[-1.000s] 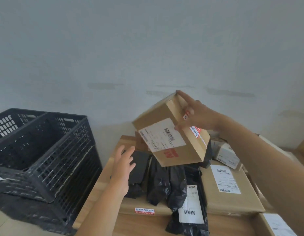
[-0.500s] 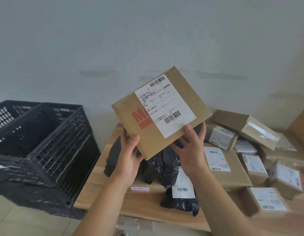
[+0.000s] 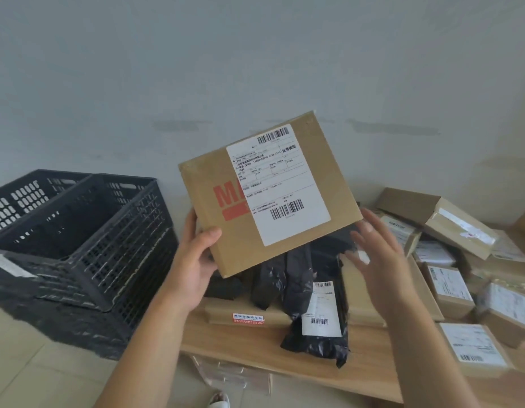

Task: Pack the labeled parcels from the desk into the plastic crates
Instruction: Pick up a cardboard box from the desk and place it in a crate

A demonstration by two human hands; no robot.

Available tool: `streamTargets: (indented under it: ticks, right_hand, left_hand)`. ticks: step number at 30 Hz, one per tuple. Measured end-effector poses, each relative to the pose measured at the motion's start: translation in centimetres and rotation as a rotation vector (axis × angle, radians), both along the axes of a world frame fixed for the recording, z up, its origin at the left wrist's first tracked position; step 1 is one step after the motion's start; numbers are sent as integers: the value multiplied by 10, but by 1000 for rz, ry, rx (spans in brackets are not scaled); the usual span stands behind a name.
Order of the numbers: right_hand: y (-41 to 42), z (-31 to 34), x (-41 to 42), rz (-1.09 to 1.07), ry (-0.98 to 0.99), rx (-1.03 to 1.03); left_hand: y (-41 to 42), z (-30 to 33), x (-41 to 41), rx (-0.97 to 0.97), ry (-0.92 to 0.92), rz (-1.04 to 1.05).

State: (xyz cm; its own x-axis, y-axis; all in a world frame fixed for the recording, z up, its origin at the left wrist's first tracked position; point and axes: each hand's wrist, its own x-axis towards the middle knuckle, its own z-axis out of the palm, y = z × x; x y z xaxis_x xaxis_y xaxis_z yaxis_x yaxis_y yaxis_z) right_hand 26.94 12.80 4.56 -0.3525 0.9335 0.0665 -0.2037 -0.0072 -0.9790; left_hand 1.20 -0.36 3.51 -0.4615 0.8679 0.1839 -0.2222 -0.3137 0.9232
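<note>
Left hand [image 3: 196, 260]: grips the lower left corner of a cardboard box [image 3: 267, 195], thumb curled over the front face, the other fingers hidden behind it. The box is held up above the desk [image 3: 255, 348], tilted, its face turned to the camera; it bears a white shipping label [image 3: 277, 184] with two barcodes and red print partly covered by that label

Right hand [image 3: 379, 257]: fingers spread and nearly straight, holding nothing; it hovers just beside the box's lower right corner, and whether a fingertip touches the edge cannot be told

Below the box: several black plastic mailer bags [image 3: 299, 290], one with a white barcode label, lying on a flat brown parcel [image 3: 246, 315] with a red sticker. Right of them, a heap of small labelled cardboard parcels [image 3: 449, 287], the right forearm crossing in front of some of them

Left of the desk: two black plastic crates [image 3: 79, 225] with perforated walls, side by side, stacked on others of the same kind

Surface and room: light wooden desk against a plain pale wall [image 3: 255, 54]; pale tiled floor [image 3: 34, 372] below
</note>
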Motion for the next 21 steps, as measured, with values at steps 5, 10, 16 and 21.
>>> streamTargets:
  ticks: [5,10,16,21]
  right_hand:
    - [-6,30,20,147,-100,211]
    - [-19,29,13,134,-82,168]
    - [-19,19,9,126,-86,122]
    - [-18,15,14,106,-101,131]
  left_hand:
    - [-13,7,-7,-18,123,-80]
    - [-17,-8,2,-61,113,-109]
    - [-18,-18,5,-88,85,-63]
    - [-16,-19,9,-95,83,-60]
